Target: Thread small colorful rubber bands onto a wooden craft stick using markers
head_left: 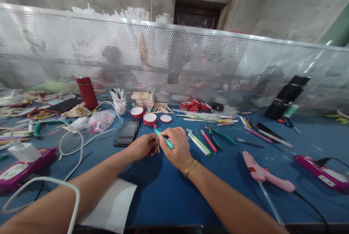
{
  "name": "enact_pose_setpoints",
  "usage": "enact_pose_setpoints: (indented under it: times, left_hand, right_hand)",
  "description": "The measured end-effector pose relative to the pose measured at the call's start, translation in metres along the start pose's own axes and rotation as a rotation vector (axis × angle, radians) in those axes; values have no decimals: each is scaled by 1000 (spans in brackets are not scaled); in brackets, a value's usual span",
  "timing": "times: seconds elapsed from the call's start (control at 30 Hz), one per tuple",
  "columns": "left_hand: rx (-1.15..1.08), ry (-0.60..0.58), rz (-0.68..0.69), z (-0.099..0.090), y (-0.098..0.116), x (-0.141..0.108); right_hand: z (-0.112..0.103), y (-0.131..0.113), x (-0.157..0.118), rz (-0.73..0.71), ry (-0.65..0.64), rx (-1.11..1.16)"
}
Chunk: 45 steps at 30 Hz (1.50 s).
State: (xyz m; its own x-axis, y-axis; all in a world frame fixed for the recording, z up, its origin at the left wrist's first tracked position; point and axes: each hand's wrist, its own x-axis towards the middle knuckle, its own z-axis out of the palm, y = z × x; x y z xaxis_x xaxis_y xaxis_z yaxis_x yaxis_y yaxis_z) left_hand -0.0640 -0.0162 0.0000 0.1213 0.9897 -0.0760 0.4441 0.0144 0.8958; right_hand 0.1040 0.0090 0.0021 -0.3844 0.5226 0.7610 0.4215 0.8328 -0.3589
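Person at a blue table (174, 197), both hands together mid-table. Left hand (144, 146) clenched, pinching a wooden stick (158, 149), upright or nearly so; red (155, 126) shows at the upper end. Right hand (177, 147), gold bracelet (190, 167) at the wrist, grasps a teal marker (168, 142) pen-style, its upper end at the stick's top; can't tell if they touch.

Clock from the hands, 12 = away from the person. 10: black phone (126, 133), lying flat; past it a patterned cup (120, 106) of pens, and farther a red flask (87, 94), standing. 11 to 12: red-rimmed round pieces (149, 119), some stacked, fanned wooden sticks (163, 108) behind. 1: heap of red-rimmed pieces (193, 105). 3: green marker (201, 144) and pink marker (208, 141), side by side; just past them green-handled pliers (214, 138). Between 3 and 4, well apart: pink glue gun (265, 176), clear stick (269, 201) below it. 7: white sheet (116, 203), partly under the left forearm. 9, far off: purple power strip (45, 157), white plug (24, 152) on it. Perforated screen (163, 59) beyond at 12, blurred people behind.
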Motion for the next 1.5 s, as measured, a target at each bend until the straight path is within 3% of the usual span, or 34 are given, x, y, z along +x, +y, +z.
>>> enact_pose_setpoints:
  times: [0.2,1.17,1.5]
  left_hand:
    - [5,11,0,1,3,-1]
    - [55,-4,44,-1,-6,3]
    - [39,-2,3,0,-2,2]
  right_hand:
    - [0,2,0,45,-2,-1]
    - [1,2,2,8,-20,15]
    - [1,3,2,6,2,10]
